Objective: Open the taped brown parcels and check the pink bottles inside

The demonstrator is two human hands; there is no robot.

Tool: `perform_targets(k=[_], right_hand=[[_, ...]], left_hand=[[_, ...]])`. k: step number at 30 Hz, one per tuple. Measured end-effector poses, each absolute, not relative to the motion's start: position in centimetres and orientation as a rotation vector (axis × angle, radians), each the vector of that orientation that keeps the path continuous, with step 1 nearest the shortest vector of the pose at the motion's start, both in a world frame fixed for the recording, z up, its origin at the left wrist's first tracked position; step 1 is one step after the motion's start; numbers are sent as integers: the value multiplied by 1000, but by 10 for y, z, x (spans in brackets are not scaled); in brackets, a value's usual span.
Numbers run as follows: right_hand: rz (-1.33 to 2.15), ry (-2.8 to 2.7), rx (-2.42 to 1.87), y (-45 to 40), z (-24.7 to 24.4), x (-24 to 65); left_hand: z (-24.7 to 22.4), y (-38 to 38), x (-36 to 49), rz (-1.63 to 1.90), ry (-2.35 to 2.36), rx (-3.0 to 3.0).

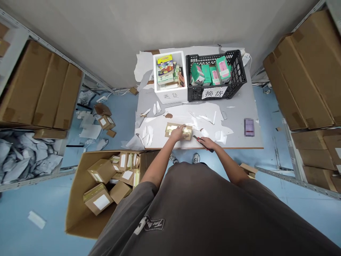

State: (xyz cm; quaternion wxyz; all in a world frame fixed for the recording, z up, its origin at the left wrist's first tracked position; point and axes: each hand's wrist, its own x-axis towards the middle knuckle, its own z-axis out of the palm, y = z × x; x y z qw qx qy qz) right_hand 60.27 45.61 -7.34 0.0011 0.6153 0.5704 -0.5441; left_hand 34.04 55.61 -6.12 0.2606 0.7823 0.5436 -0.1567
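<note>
A small cardboard box (170, 128) with shiny tape lies flat near the table's front edge. My left hand (177, 133) rests over its middle, fingers wrapped on its top and far side. Just right of the box, my right hand (208, 143) is closed round a black and red utility knife (201, 140), whose tip points left at the box's right end. Scraps of white paper (207, 118) lie behind and beside the box.
A white foam box (172, 95) and a black crate (234, 93) of green boxes stand at the table's back. A blurred purple item (249, 127) lies right. A large carton (76, 199) of parcels stands front left; shelves (293, 170) flank both sides.
</note>
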Motion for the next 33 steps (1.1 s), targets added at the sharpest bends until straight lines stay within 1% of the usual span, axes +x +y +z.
perform_targets(k=[3,6,9,12,17,23,30,33], right_hand=[[-1646,1766,2033,455,-62,613],[-1481,1877,2086,461,-55,608],[-1327,1979,2032,470,-52,596],[-1230,2056,1972,478,-53,587],[-1100,2107,1905,483,-57,580],[-947,2116,1887,487,-63,576],[-768,2065,1842,494,-67,565],[-732,1971,1970,491,-69,585]], left_hand=[[-66,558,338,-354,1562,2179],[-76,567,334,-372,1603,2202],[-87,580,329,-433,1579,2159],[-93,586,328,-413,1578,2185],[-98,575,326,-362,1527,2300],[-104,557,323,-272,1513,2331],[-116,557,325,-101,1512,2318],[-123,555,326,1,1537,2324]])
